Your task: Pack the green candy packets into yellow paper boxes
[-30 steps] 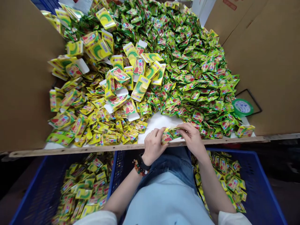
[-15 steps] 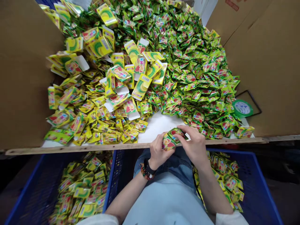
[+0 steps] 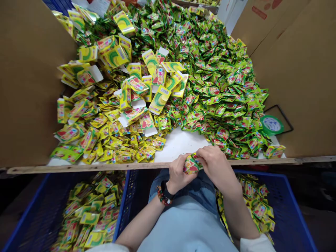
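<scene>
Just over the table's front edge, my left hand (image 3: 180, 173) is closed around a small printed candy box (image 3: 191, 164), its green, yellow and red face turned up. My right hand (image 3: 216, 166) curls its fingers over the far right end of that box. Its fingertips hide whatever is pinched there. Beyond my hands lies a heap of green candy packets (image 3: 215, 91). To its left are yellow packets (image 3: 123, 154), with several open yellow boxes (image 3: 159, 99) showing white flaps on top.
A wooden strip (image 3: 91, 168) edges the white tabletop (image 3: 181, 143). Cardboard walls stand at left (image 3: 31, 87) and right (image 3: 301, 77). Green tape (image 3: 271, 125) lies at the right. Below the edge are blue crates at left (image 3: 34, 210) and right (image 3: 286, 206), holding filled boxes.
My right fingers have closed in over the box's end, and the green packet that showed between them is now mostly hidden. My left hand keeps its hold on the box, slightly lower.
</scene>
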Demonstrator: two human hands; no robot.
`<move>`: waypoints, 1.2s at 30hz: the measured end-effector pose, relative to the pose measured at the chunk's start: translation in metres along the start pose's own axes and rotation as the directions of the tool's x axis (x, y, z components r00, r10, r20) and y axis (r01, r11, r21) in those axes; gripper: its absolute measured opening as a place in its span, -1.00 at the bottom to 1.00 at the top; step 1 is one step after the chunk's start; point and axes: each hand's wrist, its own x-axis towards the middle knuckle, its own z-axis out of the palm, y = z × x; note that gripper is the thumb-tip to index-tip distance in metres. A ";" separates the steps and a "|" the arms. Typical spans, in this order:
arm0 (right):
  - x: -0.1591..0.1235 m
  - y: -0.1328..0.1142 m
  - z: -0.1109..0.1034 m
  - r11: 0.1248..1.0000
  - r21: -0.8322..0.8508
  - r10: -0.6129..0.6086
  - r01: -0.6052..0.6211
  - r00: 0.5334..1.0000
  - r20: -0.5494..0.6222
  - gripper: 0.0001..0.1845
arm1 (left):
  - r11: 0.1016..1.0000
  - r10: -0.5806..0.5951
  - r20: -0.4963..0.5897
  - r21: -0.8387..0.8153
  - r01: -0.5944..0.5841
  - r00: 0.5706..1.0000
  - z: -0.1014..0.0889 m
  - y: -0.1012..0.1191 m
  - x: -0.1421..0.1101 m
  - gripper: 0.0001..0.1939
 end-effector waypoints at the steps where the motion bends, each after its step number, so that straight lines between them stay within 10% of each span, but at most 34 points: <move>1: 0.002 -0.002 0.002 1.000 -0.005 -0.030 0.030 1.000 0.000 -0.80 | 1.000 -0.002 -0.008 -0.012 0.001 1.000 0.000 0.000 0.001 -0.48; 9: -0.008 -0.019 0.054 0.994 0.080 -0.011 0.068 0.824 -0.567 -0.72 | 0.997 -0.056 -0.136 -0.066 0.047 0.989 -0.003 0.003 0.006 -0.51; 14: -0.025 -0.018 0.071 0.895 0.430 0.130 0.122 0.849 -0.512 -0.52 | 1.000 -0.021 -0.152 -0.025 0.018 0.988 0.002 0.000 0.000 -0.43; 17: -0.024 -0.010 0.074 0.590 0.807 0.427 0.025 0.839 -0.338 -0.39 | 0.994 0.106 -0.180 -0.010 -0.110 0.978 0.006 -0.004 0.000 -0.35; 21: -0.019 -0.007 0.077 0.229 0.965 0.368 -0.130 0.929 0.037 -0.51 | 0.977 0.213 -0.175 0.036 -0.210 0.961 0.008 -0.007 0.003 -0.39; 26: -0.020 -0.018 0.078 0.541 0.841 0.351 0.009 0.906 -0.235 -0.69 | 0.998 0.067 -0.063 -0.006 -0.068 0.996 0.005 -0.005 0.005 -0.40; 30: -0.016 -0.020 0.077 0.576 0.814 0.470 -0.075 0.845 -0.254 -0.69 | 1.000 0.018 -0.020 0.002 -0.018 1.000 0.005 -0.003 0.007 -0.48; 36: -0.012 -0.013 0.080 0.701 0.709 0.228 0.077 0.917 -0.326 -0.63 | 0.999 -0.012 -0.063 -0.033 0.010 0.998 0.007 -0.005 0.004 -0.45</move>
